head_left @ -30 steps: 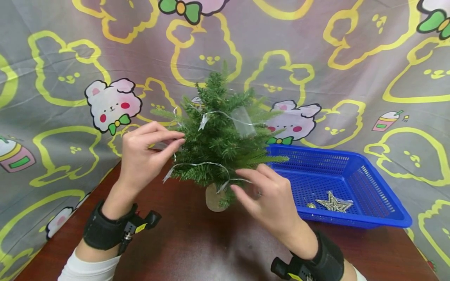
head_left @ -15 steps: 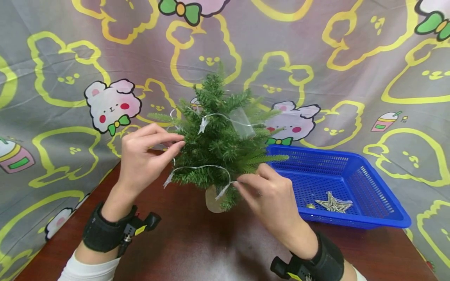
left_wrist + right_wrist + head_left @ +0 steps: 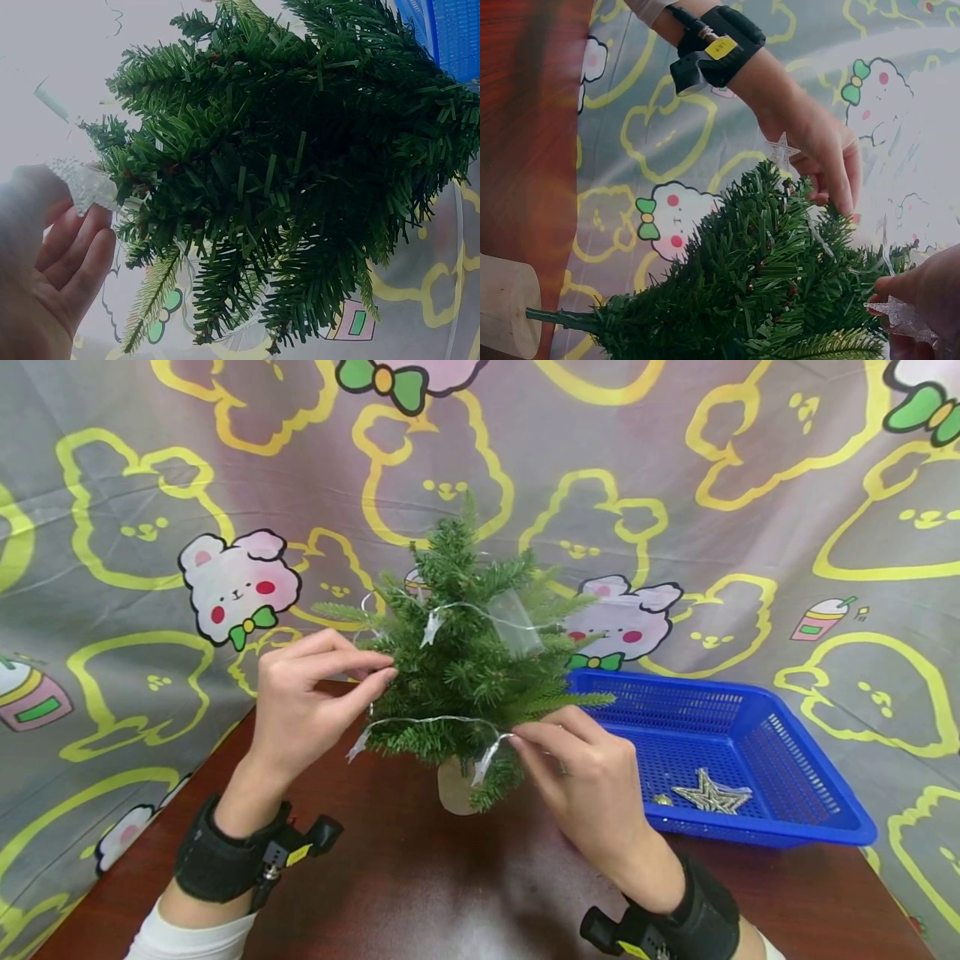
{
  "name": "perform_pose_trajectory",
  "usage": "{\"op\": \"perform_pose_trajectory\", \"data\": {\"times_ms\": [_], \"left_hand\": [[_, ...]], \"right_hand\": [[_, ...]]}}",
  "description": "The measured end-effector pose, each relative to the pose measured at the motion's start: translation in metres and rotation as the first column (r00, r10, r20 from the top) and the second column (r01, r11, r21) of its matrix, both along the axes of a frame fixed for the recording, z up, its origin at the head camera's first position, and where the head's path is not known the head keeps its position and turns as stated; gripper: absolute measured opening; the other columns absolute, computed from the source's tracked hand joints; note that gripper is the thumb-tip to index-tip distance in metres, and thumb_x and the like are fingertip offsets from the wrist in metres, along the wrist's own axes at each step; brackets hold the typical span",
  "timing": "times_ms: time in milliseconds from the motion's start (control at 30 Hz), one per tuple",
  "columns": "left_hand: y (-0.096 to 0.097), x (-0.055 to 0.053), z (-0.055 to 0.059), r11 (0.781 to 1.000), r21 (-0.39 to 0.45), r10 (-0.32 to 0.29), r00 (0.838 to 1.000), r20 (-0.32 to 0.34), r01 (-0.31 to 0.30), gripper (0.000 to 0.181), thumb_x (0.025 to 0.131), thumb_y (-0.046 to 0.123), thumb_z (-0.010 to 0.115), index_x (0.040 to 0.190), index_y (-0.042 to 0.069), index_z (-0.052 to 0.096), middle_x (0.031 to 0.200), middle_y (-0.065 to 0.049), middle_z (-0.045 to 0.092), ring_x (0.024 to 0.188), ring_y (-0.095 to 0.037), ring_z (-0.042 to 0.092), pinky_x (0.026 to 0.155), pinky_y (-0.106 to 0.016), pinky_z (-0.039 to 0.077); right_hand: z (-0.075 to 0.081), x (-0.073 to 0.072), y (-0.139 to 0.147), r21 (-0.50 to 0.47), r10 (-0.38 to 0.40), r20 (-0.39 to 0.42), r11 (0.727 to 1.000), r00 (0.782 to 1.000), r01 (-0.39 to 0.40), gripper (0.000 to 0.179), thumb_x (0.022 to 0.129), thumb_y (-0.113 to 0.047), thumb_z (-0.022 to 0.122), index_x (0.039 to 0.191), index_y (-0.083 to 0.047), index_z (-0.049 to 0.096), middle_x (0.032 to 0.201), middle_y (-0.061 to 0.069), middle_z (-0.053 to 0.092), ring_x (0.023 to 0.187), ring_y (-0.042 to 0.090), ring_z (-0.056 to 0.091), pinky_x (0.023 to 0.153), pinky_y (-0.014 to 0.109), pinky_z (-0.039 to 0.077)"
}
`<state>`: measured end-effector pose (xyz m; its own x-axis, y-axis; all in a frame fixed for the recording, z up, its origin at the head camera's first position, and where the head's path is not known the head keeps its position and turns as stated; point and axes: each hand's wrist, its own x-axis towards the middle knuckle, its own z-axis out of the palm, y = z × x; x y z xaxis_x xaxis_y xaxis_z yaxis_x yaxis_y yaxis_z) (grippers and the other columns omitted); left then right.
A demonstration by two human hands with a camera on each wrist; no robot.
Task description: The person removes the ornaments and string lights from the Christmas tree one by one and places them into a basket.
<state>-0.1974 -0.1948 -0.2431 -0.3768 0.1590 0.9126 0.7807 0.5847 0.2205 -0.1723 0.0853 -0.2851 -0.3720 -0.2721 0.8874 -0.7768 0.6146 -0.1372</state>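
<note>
A small green artificial Christmas tree (image 3: 465, 668) stands on the table, hung with string lights (image 3: 431, 720) that have clear star-shaped bulbs. At the tree's left edge my left hand (image 3: 307, 693) pinches the wire between thumb and forefinger against a branch tip; needles partly hide the grip. A clear star (image 3: 79, 184) hangs beside that hand in the left wrist view. My right hand (image 3: 585, 777), low at the tree's right, pinches the wire near a star bulb (image 3: 489, 760). In the right wrist view another star (image 3: 904, 316) lies against the right hand's fingers.
A blue plastic basket (image 3: 817, 777) on the right holds a glittery gold star (image 3: 712, 792) and a small gold ball (image 3: 662, 800). The tree's pale base (image 3: 456, 789) rests on the dark wooden table (image 3: 405, 877). A patterned curtain (image 3: 315, 468) hangs behind.
My right thumb and forefinger have closed on the wire and drawn it slightly right and up, star bulb along with it. The treetop has leaned a little left. My left hand stays nearly still.
</note>
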Motion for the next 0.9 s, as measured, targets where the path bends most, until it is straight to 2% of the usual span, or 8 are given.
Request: {"op": "perform_pose_trajectory", "data": {"times_ms": [133, 333, 400, 567, 700, 900], "left_hand": [[0.0000, 0.0005, 0.0001, 1.000, -0.003, -0.005, 1.000, -0.003, 0.005, 0.012, 0.074, 0.001, 0.084, 0.085, 0.006, 0.080, 0.069, -0.003, 0.067, 0.062, -0.012, 0.061, 0.059, -0.013, 0.041], [0.0015, 0.0012, 0.0012, 1.000, -0.004, -0.011, 1.000, -0.002, 0.011, 0.013, 0.073, 0.001, 0.085, 0.085, 0.006, 0.080, 0.069, -0.002, 0.068, 0.063, -0.005, 0.059, 0.058, -0.013, 0.040], [0.0024, 0.0014, 0.0017, 1.000, -0.007, -0.020, 1.000, -0.005, 0.020, 0.013, 0.074, 0.001, 0.084, 0.085, 0.006, 0.080, 0.068, -0.002, 0.068, 0.064, -0.001, 0.058, 0.058, -0.013, 0.040], [0.0040, 0.0023, 0.0028, 0.999, -0.025, -0.035, 0.999, -0.018, 0.034, 0.011, 0.074, 0.002, 0.084, 0.084, 0.006, 0.080, 0.068, -0.001, 0.068, 0.063, 0.002, 0.059, 0.059, -0.012, 0.043], [0.0045, 0.0036, 0.0035, 0.999, -0.046, -0.030, 0.999, -0.029, 0.028, 0.011, 0.074, 0.003, 0.084, 0.083, 0.007, 0.080, 0.068, -0.001, 0.069, 0.062, 0.000, 0.059, 0.061, -0.011, 0.046], [0.0060, 0.0062, 0.0051, 0.997, -0.077, -0.021, 0.999, -0.029, 0.019, 0.011, 0.073, 0.004, 0.085, 0.083, 0.008, 0.080, 0.068, -0.001, 0.069, 0.061, -0.004, 0.060, 0.062, -0.011, 0.047]], "right_hand": [[0.0010, -0.0012, -0.0005, 0.003, -0.003, -0.024, 1.000, 1.000, 0.003, 0.005, 0.088, -0.013, 0.072, 0.091, -0.012, 0.076, 0.080, -0.001, 0.071, 0.064, 0.007, 0.062, 0.053, 0.022, 0.047], [0.0004, -0.0027, -0.0008, 0.019, 0.008, 0.017, 1.000, 1.000, -0.008, 0.025, 0.093, -0.006, 0.063, 0.115, -0.012, 0.074, 0.075, 0.000, 0.066, 0.053, 0.006, 0.046, 0.047, 0.018, 0.033], [-0.0003, -0.0040, -0.0013, 0.017, 0.020, 0.020, 1.000, 1.000, -0.020, 0.028, 0.094, -0.004, 0.060, 0.117, -0.013, 0.073, 0.074, 0.000, 0.064, 0.053, 0.007, 0.045, 0.046, 0.018, 0.032], [-0.0006, -0.0062, -0.0022, 0.015, 0.058, 0.003, 0.998, 0.998, -0.058, 0.029, 0.093, 0.000, 0.058, 0.112, -0.011, 0.076, 0.079, 0.002, 0.068, 0.058, 0.009, 0.054, 0.049, 0.020, 0.040], [0.0003, -0.0060, -0.0013, -0.020, 0.119, 0.060, 0.993, 0.991, -0.118, 0.027, 0.093, 0.002, 0.058, 0.108, -0.010, 0.076, 0.085, 0.004, 0.072, 0.066, 0.010, 0.060, 0.056, 0.021, 0.045], [0.0018, -0.0063, 0.0025, -0.137, 0.194, 0.148, 0.975, 0.970, -0.175, 0.027, 0.095, 0.002, 0.053, 0.099, -0.012, 0.076, 0.086, 0.001, 0.073, 0.065, 0.005, 0.052, 0.058, 0.017, 0.037]]}}
